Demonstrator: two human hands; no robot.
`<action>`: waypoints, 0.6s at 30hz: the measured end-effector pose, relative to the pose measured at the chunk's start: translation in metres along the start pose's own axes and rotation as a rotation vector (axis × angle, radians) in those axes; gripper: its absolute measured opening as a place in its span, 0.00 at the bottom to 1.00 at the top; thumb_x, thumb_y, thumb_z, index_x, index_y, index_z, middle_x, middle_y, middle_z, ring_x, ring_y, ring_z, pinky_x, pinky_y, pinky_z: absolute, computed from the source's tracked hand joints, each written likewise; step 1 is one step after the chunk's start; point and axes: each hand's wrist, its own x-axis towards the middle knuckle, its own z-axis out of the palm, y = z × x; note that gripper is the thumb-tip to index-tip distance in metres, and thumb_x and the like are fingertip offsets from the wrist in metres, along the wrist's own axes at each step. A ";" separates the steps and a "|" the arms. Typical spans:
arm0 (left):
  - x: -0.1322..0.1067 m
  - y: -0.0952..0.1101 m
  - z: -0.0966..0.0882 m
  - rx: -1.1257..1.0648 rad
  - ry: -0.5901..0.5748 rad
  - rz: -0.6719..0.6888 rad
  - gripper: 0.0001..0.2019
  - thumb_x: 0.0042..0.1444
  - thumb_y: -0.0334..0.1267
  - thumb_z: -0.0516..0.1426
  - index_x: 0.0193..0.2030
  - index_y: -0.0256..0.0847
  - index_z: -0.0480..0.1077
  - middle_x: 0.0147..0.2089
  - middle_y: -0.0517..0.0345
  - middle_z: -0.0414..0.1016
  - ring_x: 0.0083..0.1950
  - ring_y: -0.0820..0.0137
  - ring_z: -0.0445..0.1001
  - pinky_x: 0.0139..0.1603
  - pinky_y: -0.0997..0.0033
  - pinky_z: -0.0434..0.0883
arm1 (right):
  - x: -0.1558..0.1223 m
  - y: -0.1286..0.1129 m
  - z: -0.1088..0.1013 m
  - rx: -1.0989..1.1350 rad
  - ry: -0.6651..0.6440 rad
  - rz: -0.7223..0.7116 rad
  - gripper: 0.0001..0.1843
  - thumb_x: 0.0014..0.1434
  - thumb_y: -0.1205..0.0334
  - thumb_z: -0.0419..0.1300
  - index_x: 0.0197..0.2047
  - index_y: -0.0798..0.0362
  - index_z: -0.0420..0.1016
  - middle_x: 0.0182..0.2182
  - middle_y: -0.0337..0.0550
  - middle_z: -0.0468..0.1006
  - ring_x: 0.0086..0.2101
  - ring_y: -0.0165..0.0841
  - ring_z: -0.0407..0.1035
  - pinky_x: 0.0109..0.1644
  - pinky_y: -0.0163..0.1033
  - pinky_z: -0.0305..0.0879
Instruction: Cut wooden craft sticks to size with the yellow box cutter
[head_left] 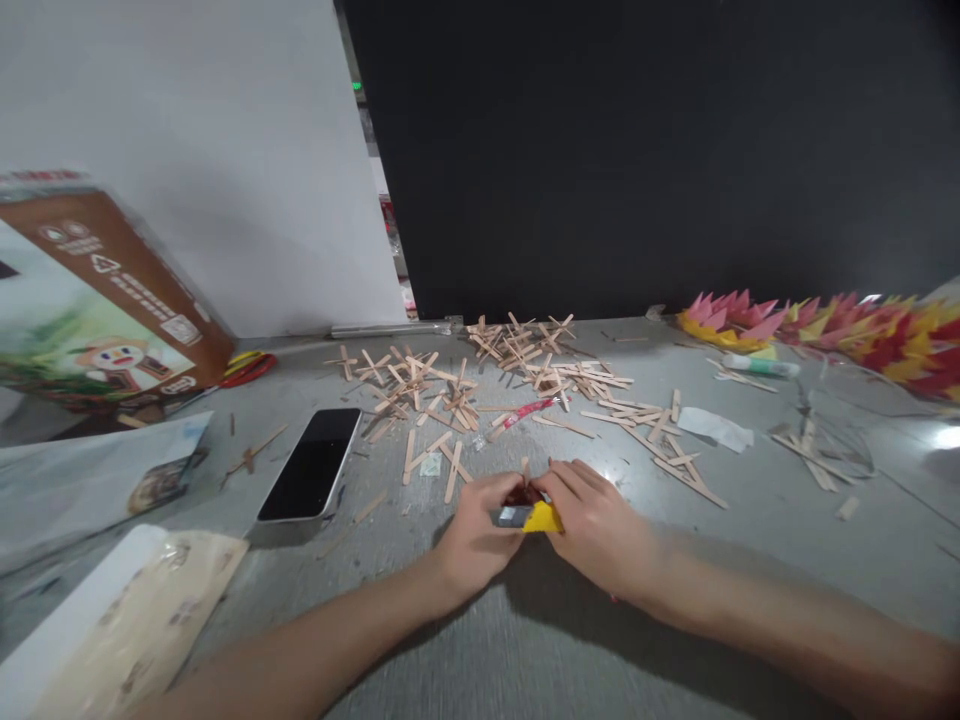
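In the head view, my left hand [484, 525] and my right hand [596, 520] meet low over the table at the middle. Between them is a small yellow-and-grey object [543, 517], mostly covered by fingers, so its kind does not show. My left fingers curl round its grey side, and my right fingers close on the yellow side. The pale tip of a wooden craft stick [526, 464] pokes up just beyond the fingertips. Behind the hands lie several wooden craft sticks [450, 470], many crossed in pairs.
A phone [313, 465] lies left of the sticks, near a plastic packet [161, 610] and a printed brown box [127, 290]. On the right are a glue stick [761, 365], a white paper scrap [716, 428] and pink, yellow and red folded paper [892, 335]. A black panel [652, 150] stands behind.
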 end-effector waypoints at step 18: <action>-0.008 -0.013 0.005 0.105 0.013 -0.011 0.08 0.63 0.36 0.59 0.32 0.41 0.66 0.32 0.59 0.70 0.34 0.69 0.68 0.35 0.68 0.64 | 0.000 -0.006 -0.005 -0.019 -0.020 0.001 0.16 0.51 0.80 0.53 0.38 0.51 0.68 0.34 0.45 0.76 0.36 0.40 0.71 0.45 0.48 0.69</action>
